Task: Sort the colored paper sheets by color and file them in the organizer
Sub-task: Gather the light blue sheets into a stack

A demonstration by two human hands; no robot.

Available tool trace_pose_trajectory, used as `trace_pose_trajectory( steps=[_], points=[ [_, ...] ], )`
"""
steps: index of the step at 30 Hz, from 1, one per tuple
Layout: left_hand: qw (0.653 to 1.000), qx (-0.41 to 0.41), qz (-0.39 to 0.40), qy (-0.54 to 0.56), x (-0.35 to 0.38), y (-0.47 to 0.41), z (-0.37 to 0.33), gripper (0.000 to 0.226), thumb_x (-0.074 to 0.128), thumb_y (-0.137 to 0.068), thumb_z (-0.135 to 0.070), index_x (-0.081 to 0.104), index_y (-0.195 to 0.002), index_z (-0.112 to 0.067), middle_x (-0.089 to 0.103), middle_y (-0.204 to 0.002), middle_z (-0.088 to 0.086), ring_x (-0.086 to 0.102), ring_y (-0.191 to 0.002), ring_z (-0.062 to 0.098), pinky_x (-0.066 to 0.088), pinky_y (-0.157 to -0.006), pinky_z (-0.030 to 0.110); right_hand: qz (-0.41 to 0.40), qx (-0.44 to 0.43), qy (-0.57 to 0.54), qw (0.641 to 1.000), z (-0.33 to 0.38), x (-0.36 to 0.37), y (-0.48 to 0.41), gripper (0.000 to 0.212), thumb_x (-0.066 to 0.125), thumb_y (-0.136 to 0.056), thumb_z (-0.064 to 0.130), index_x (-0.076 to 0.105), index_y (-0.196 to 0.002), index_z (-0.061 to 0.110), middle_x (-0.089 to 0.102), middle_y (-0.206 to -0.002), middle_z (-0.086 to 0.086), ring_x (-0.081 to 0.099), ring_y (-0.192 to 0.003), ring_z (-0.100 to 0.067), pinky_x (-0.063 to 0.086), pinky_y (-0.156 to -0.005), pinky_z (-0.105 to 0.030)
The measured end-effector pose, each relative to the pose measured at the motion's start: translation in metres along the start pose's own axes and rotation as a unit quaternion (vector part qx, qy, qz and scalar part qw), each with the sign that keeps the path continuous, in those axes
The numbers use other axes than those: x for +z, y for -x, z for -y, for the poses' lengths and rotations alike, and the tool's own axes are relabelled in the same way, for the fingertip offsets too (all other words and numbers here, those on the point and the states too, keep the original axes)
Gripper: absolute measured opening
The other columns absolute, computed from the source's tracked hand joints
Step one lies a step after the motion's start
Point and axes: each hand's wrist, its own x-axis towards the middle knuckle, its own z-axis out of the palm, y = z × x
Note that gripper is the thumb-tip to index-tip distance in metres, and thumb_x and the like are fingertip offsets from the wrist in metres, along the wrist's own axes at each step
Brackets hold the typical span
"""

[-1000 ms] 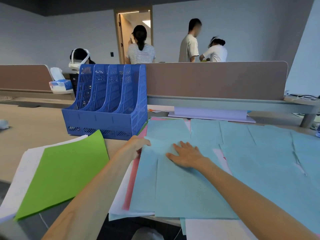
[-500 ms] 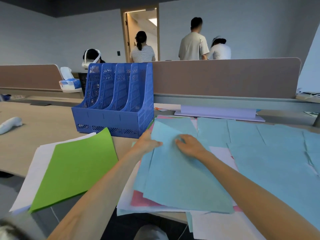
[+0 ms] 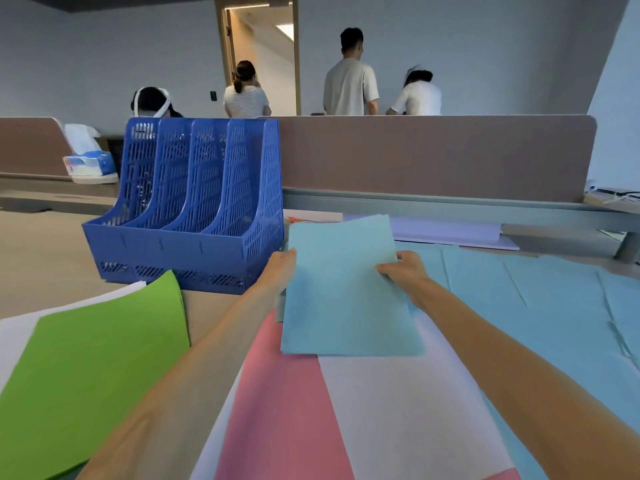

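Both hands pinch one light blue sheet (image 3: 346,299) by its side edges, the left hand (image 3: 282,268) and the right hand (image 3: 405,271) holding it above the pink sheet (image 3: 277,393), just right of the blue organizer (image 3: 194,237), so it seems the filing step begins, and next the sheet must stand upright to enter a slot.

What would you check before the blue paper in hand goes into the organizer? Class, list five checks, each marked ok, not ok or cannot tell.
1. Left hand and right hand grip the blue paper at opposite edges: ok.
2. Held paper only blue: cannot tell, only the front sheet shows.
3. Organizer slots free: ok, no paper shows in them.
4. Paper lined up with a slot: not ok, it is held to the organizer's right.
5. All blue gathered: not ok, loose blue sheets lie on the table.
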Motion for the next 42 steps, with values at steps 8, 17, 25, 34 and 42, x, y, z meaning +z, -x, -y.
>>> trace_pose_trajectory(
  steps=[8,17,25,34,42],
  points=[
    [0.994,-0.070,0.046,0.068,-0.009,-0.033,0.017,0.025,0.057,-0.087,-0.019,0.061,-0.106,-0.004,0.066,-0.091,0.006,0.063,-0.079,0.020,0.052,-0.065,0.025,0.047,-0.012,0.164,0.985,0.005,0.032,-0.038,0.012,0.060,-0.079,0.008,0.059,-0.088,0.016,0.064,-0.095,-0.009,0.064,-0.089,-0.026,0.050,-0.076,-0.029],
    [0.989,-0.081,0.036,0.116,-0.016,-0.030,0.016,0.030,0.064,-0.079,-0.005,0.053,-0.106,0.001,0.068,-0.084,0.018,0.067,-0.064,0.023,0.054,-0.060,0.031,0.074,0.047,0.069,0.994,0.012,0.032,-0.038,0.012,0.064,-0.080,0.001,0.056,-0.073,0.008,0.061,-0.076,-0.012,0.056,-0.057,-0.021,0.047,-0.058,-0.028],
    [0.998,-0.038,0.045,-0.011,-0.007,-0.010,0.005,0.032,0.059,-0.088,-0.002,0.047,-0.117,-0.002,0.060,-0.114,0.013,0.061,-0.102,0.031,0.051,-0.092,0.043,0.062,0.010,0.131,0.989,0.002,0.027,-0.031,0.010,0.060,-0.087,0.016,0.063,-0.095,0.011,0.064,-0.104,-0.012,0.063,-0.089,-0.025,0.051,-0.082,-0.035],
    [0.985,-0.064,0.093,-0.129,-0.011,-0.058,0.047,0.073,0.069,-0.057,-0.024,0.046,-0.124,-0.006,0.053,-0.128,0.012,0.055,-0.113,0.036,0.047,-0.097,0.049,0.038,0.007,0.478,0.878,-0.019,-0.010,-0.021,0.060,0.051,-0.087,0.054,0.049,-0.127,0.010,0.052,-0.131,-0.014,0.048,-0.123,-0.034,0.040,-0.094,-0.034],
    [0.979,-0.064,0.032,-0.192,-0.016,-0.010,0.021,0.044,0.060,-0.088,-0.009,0.041,-0.127,-0.002,0.045,-0.128,0.013,0.046,-0.119,0.035,0.042,-0.103,0.044,0.058,0.016,0.496,0.866,-0.027,-0.020,-0.026,0.087,0.045,-0.077,0.079,0.044,-0.135,0.014,0.045,-0.141,-0.012,0.040,-0.130,-0.034,0.037,-0.102,-0.042]
  ],
)
